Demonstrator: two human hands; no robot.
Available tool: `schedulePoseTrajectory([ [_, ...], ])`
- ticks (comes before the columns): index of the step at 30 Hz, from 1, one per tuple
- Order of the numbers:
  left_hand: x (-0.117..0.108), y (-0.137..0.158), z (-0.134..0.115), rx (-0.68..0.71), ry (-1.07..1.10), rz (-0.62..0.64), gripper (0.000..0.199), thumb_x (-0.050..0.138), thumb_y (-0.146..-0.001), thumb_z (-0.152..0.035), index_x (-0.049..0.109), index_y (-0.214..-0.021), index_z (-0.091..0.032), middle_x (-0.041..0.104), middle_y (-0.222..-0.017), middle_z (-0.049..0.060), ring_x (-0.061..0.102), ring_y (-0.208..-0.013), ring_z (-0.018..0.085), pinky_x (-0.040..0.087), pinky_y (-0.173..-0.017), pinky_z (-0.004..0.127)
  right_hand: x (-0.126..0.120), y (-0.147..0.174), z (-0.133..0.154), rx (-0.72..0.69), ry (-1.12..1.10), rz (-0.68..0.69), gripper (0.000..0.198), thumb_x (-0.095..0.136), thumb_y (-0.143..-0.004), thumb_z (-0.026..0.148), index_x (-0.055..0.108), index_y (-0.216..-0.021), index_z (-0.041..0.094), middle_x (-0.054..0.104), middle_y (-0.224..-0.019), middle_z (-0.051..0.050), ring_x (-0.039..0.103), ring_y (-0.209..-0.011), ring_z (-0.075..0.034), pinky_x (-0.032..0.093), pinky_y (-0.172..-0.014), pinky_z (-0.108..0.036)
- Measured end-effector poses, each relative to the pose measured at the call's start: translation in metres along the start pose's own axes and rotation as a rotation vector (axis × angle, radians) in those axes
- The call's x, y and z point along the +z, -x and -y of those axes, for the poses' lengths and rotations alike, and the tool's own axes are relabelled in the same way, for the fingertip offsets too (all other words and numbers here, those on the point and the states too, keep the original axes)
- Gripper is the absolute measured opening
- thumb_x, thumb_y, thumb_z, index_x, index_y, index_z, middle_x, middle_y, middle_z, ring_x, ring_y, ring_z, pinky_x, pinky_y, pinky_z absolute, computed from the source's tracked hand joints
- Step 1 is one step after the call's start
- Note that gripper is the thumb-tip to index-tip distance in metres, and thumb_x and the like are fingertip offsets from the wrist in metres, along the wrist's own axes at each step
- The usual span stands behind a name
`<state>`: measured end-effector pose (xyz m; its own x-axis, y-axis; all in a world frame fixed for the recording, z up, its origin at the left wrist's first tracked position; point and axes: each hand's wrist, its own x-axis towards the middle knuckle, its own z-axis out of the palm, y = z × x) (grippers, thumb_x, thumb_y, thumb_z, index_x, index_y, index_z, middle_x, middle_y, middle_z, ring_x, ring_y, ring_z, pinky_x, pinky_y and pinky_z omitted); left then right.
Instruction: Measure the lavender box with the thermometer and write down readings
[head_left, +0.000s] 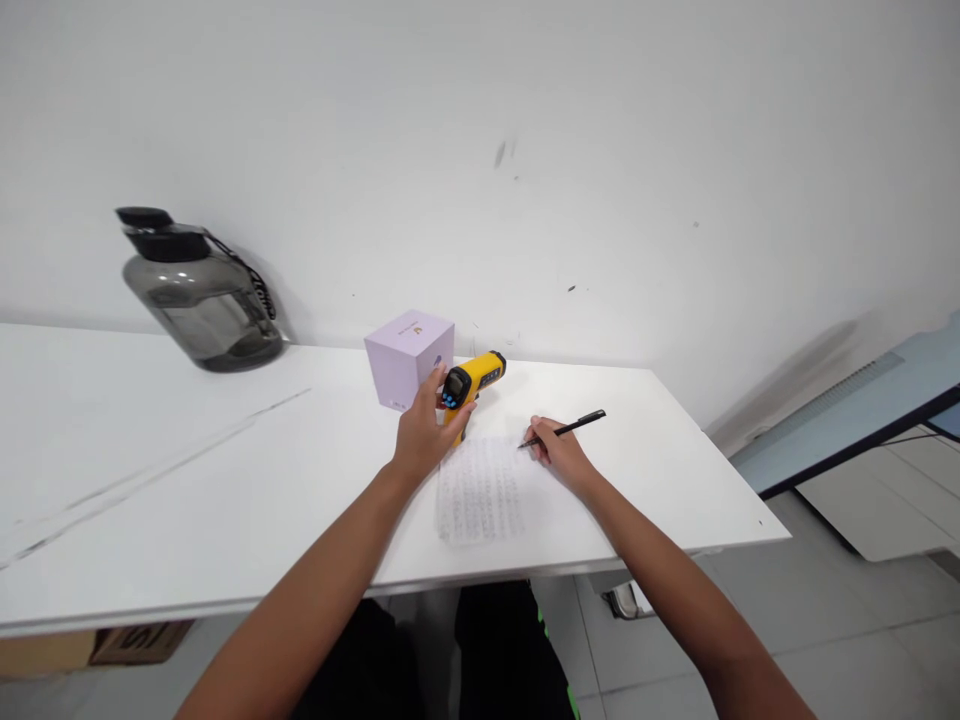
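My left hand (427,430) is closed around the grip of a yellow and black infrared thermometer (484,371), whose nose points up and to the right. Its small screen and blue buttons face me. In my right hand (556,452) a black pen (581,422) is pinched, its tip near the upper right edge of a written sheet of paper (480,495). Lines of dark handwriting cover the sheet, too blurred to read. Just behind my left hand stands a light purple box (401,365), close to the thermometer.
A large grey see-through water bottle (206,300) with a black lid stands at the back left against the wall. The white table (187,480) ends at a right edge, beyond which a pale panel (847,410) leans. A cardboard box (97,645) sits below the table at left.
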<state>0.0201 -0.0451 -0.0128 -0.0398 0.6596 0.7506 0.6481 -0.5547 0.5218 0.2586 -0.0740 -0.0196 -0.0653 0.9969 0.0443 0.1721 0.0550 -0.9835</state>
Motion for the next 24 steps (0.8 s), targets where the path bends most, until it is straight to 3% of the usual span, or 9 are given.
schedulePoseTrajectory([
  [3,-0.002,-0.001,-0.003,-0.034,0.022,-0.004,0.081,0.073,-0.082,-0.047,0.034,-0.150,-0.025,0.067,-0.129,0.013,0.073,-0.084,0.018,0.060,-0.070,0.030,-0.003,0.004,0.002,-0.034,0.034,-0.134,0.058,0.042,-0.089,0.075,0.060,-0.077,0.021,0.050,-0.050,0.003,0.041,-0.043,-0.012,0.034,-0.048,-0.027],
  [6,-0.003,-0.001,-0.004,-0.062,0.045,-0.008,0.083,0.076,-0.079,-0.046,0.036,-0.148,-0.025,0.067,-0.127,0.012,0.071,-0.084,0.017,0.058,-0.068,0.029,-0.007,0.010,0.006,-0.100,0.262,-0.256,0.050,0.046,-0.091,0.069,0.061,-0.082,0.022,0.053,-0.055,0.002,0.050,-0.055,-0.016,0.040,-0.056,-0.029],
  [10,-0.001,-0.001,-0.003,-0.123,0.061,-0.007,0.082,0.077,-0.077,-0.048,0.040,-0.146,-0.025,0.065,-0.129,0.013,0.070,-0.090,0.019,0.056,-0.068,0.030,-0.012,0.008,-0.001,-0.180,0.477,-0.313,0.035,0.053,-0.088,0.051,0.067,-0.100,0.020,0.070,-0.085,-0.007,0.061,-0.072,-0.021,0.049,-0.072,-0.035],
  [16,-0.004,-0.002,-0.002,-0.224,0.113,0.070,0.086,0.078,-0.074,-0.051,0.039,-0.146,-0.025,0.071,-0.109,0.007,0.071,-0.086,0.021,0.055,-0.069,0.033,-0.016,-0.009,-0.015,-0.144,0.591,-0.331,0.032,0.050,-0.087,0.036,0.072,-0.106,0.022,0.075,-0.098,-0.010,0.068,-0.090,-0.027,0.052,-0.087,-0.042],
  [20,-0.007,-0.003,-0.001,-0.281,0.136,0.129,0.089,0.078,-0.073,-0.053,0.037,-0.147,-0.027,0.072,-0.098,0.004,0.070,-0.074,0.020,0.052,-0.062,0.031,-0.015,-0.023,-0.004,-0.074,0.615,-0.314,0.020,0.058,-0.086,0.030,0.074,-0.095,0.022,0.074,-0.090,-0.009,0.068,-0.091,-0.027,0.050,-0.082,-0.038],
  [24,-0.004,-0.002,0.002,-0.317,0.195,0.157,0.095,0.078,-0.074,-0.054,0.031,-0.150,-0.025,0.071,-0.100,0.004,0.068,-0.072,0.017,0.052,-0.064,0.030,-0.006,-0.035,0.012,-0.002,0.607,-0.252,0.015,0.063,-0.083,0.019,0.073,-0.093,0.018,0.073,-0.090,-0.012,0.067,-0.094,-0.028,0.048,-0.083,-0.038],
])
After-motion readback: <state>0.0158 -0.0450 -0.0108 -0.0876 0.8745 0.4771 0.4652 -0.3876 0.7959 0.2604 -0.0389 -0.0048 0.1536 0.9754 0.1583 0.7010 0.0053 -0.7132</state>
